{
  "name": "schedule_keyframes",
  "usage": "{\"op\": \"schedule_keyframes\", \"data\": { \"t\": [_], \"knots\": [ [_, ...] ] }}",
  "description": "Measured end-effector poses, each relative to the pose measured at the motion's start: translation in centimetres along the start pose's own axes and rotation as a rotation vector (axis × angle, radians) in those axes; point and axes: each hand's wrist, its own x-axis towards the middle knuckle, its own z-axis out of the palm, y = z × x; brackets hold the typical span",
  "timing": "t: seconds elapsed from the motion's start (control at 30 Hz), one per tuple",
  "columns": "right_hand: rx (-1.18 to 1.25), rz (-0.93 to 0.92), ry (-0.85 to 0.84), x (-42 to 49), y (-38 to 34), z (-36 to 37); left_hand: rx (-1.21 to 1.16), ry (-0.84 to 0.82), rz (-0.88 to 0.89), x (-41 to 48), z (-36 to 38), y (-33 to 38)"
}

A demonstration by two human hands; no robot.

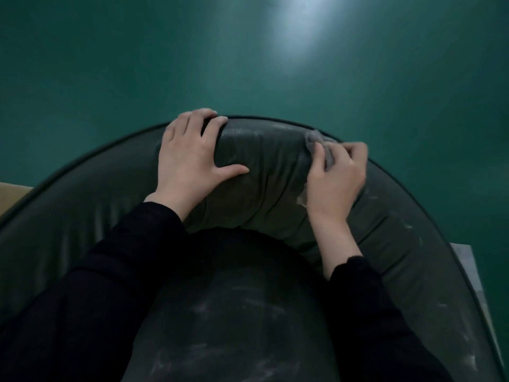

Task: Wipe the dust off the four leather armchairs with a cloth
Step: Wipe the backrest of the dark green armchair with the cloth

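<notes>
A dark green floor (110,64) fills the upper half of the view, with a pale patch of glare (300,26) near the top. Below it curves the padded back of a dark leather armchair (264,161), seen from above — I lean over it from the seat side. My left hand (190,158) grips the top roll of the back, fingers hooked over the far edge and thumb stretched across the near face. My right hand (337,183), just to the right on the same roll, pinches a small grey cloth (314,139) against the leather; the cloth bunches out past my fingertips at the rim. Both arms wear black sleeves (124,257). Pale dust streaks mark the seat (234,312) below — and the right side of the back.
</notes>
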Motion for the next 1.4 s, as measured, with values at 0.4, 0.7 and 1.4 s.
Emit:
{"op": "schedule_keyframes", "data": {
  "t": [0.4, 0.7, 1.4],
  "knots": [
    [-0.005, -0.367, -0.219, -3.6, 4.0, -2.3, 0.001, -0.107, 0.223, 1.5, 1.8, 5.7],
    [0.120, -0.361, -0.206, -0.7, 0.7, 0.3, 0.014, -0.070, 0.221, 1.6, 2.9, 5.1],
    [0.076, -0.274, -0.096, 1.2, 4.8, -2.6, -0.015, -0.070, 0.210, 1.5, 3.0, 4.9]
  ]
}}
